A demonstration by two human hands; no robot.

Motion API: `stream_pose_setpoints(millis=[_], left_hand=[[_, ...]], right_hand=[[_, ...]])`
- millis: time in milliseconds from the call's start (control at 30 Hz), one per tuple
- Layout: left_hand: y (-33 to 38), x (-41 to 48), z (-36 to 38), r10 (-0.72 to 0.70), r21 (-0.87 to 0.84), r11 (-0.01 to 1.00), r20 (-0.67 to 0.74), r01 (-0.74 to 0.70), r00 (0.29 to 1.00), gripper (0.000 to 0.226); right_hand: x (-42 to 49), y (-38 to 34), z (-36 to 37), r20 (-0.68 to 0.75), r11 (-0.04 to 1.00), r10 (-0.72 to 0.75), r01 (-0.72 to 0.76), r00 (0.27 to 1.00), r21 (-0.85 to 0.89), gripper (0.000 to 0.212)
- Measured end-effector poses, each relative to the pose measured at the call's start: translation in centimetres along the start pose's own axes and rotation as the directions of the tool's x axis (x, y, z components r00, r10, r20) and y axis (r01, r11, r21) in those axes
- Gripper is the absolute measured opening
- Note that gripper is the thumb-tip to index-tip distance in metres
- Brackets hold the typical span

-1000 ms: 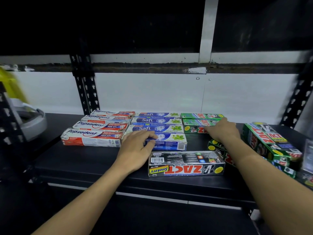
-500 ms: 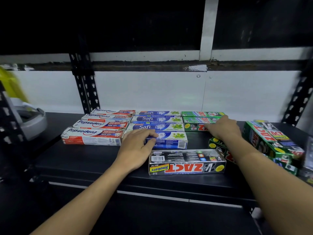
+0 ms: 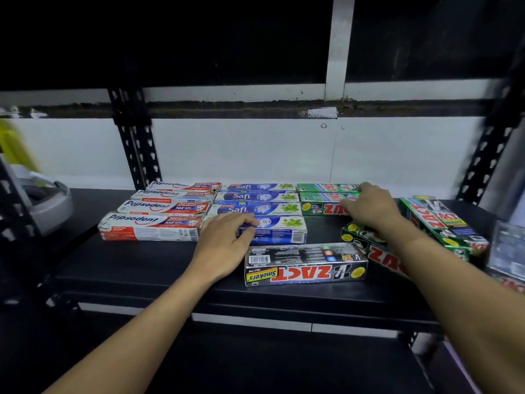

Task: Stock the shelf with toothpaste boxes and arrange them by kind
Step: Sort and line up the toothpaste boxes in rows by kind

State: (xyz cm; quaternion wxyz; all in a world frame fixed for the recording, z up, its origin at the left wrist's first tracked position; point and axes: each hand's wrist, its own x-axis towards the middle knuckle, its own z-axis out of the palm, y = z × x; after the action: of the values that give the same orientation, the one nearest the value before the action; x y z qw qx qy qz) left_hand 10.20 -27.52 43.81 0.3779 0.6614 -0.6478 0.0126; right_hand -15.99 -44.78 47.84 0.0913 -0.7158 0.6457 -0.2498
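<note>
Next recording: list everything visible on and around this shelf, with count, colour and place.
Pepsodent boxes: 4, white and red, left column on the shelf.
Safi boxes: 4, blue and white, middle column.
Green Zact boxes: at least 4, green; some in the right column, others loose at the right end.
Black Zact box: 1, black, front centre, print upside down.
Shelf: 1, black.
Uprights: black, slotted, back left and back right.
Tub: 1, grey, left end.
Yellow item: 1, far left, too blurred to identify.
Left hand: rests on the nearest of the Safi boxes.
Right hand: rests on the green Zact column.
</note>
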Motion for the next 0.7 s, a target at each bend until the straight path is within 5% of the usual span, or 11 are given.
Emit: stream_pose_setpoints(millis=[200, 367, 700], left_hand=[[0.1, 0.0, -0.1, -0.007, 0.018, 1.0, -0.009, 0.007, 1.0, 0.018], [0.3, 0.0, -0.2, -0.007, 0.019, 1.0, -0.007, 0.007, 1.0, 0.017], [0.7, -0.2, -0.5, -0.021, 0.005, 1.0, 0.015, 0.021, 1.0, 0.019]], right_hand=[[-3.5, 3.6, -7.1, -0.011, 0.989, -0.116, 0.115, 0.993, -0.095, 0.035], [-6.5, 8.3, -9.5, 0.118, 0.896, 0.018, 0.037, 0.993, -0.443, 0.043], [-7.9, 10.0, -9.7, 0.041, 0.932, 0.014, 0.002, 0.999, -0.363, 0.044]])
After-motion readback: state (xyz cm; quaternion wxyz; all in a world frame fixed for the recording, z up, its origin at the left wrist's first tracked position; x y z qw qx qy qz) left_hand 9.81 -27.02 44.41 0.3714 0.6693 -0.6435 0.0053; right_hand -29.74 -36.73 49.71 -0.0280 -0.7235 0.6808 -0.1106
